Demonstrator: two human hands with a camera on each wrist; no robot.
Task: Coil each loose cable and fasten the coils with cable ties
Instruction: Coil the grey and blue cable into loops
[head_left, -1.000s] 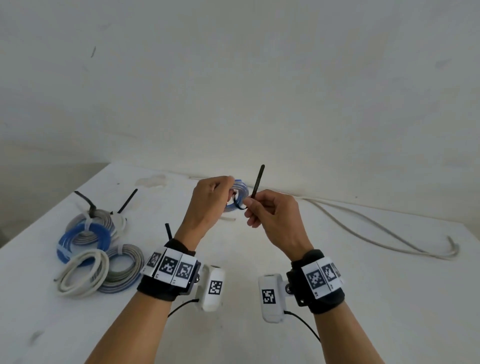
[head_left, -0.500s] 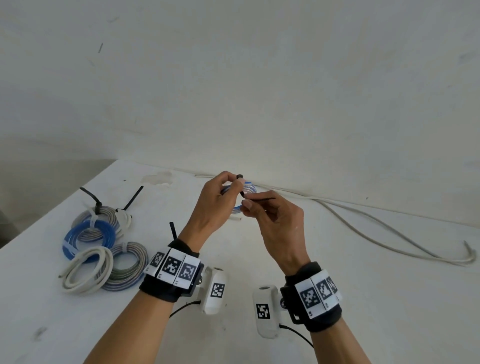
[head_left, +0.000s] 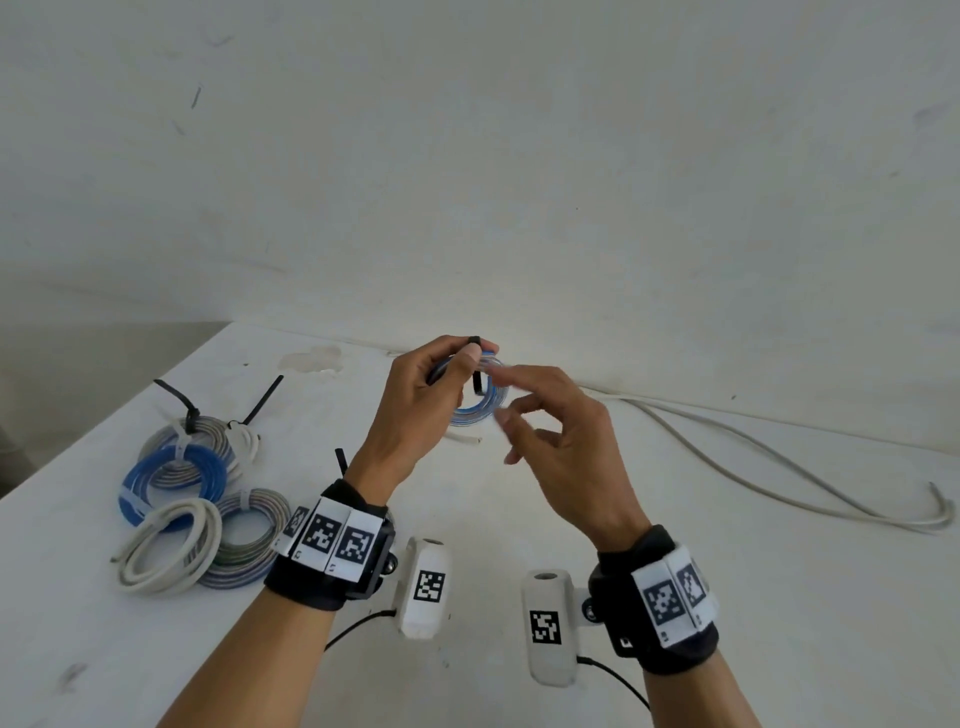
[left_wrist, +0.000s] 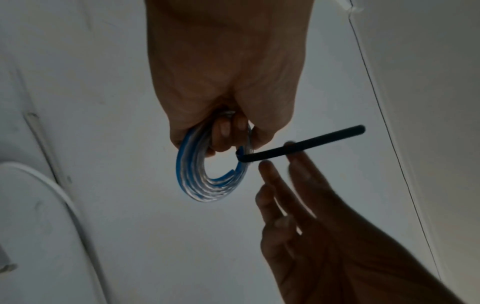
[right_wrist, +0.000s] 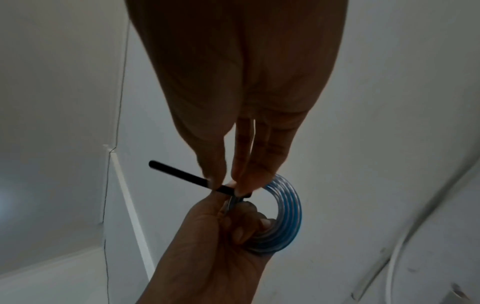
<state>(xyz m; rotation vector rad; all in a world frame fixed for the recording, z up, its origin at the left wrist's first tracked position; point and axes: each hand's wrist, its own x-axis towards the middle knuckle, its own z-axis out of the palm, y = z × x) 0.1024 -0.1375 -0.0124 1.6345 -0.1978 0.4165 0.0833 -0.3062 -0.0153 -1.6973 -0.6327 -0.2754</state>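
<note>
Since a second ago, your right hand (head_left: 566, 441) is loosening off the black tie (left_wrist: 301, 147), left hand (head_left: 415, 410) gripping the blue-striped coil (head_left: 480, 410) over the white table (head_left: 675, 519), tied coils (head_left: 197, 499) sitting at nine o'clock.

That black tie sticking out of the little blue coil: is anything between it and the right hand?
Nothing visible stands between them. The black tie juts free from the blue coil, which the left hand holds up. The right hand is open, its fingertips right at the strap; actual contact is too blurred to confirm.
</note>
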